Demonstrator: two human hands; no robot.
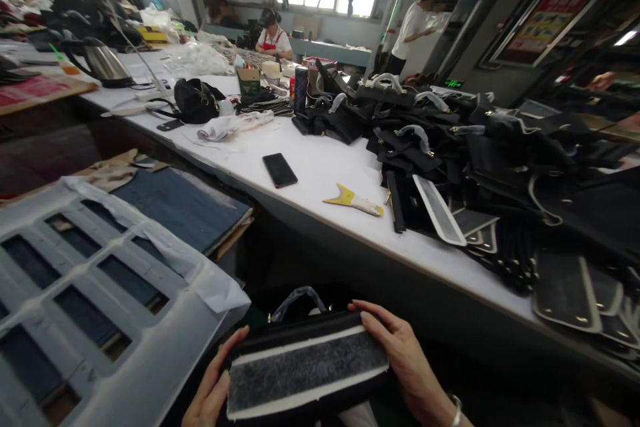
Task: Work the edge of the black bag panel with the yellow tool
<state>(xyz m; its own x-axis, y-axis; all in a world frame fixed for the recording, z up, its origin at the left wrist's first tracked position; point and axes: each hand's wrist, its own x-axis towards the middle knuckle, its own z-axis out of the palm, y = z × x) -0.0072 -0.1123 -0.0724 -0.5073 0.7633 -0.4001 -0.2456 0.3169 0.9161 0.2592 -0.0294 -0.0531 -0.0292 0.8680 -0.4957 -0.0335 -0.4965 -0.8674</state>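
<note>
**Holding a black bag panel, bottom of frame**

Gripped at both ends: black bag panel (306, 368), grey felt strip edged in white facing up, low and centre, below the table edge. Left hand (213, 390) curled round the left end, thumb on top; right hand (400, 353) clasping the right end, fingers over the upper edge. Just behind: wrapped bag handle (297, 299).

Left of hands: grey slotted tray (75, 293), dark blue fabric in its compartments, white sheet (165, 247) draped over.

Ahead: long white table (320, 167) bearing phone (280, 169), yellow scraper (353, 200), heap of black bag parts (480, 147), kettle (103, 61), small open box (249, 80), contents unclear.

Beyond: bright windows, two persons at work.
</note>
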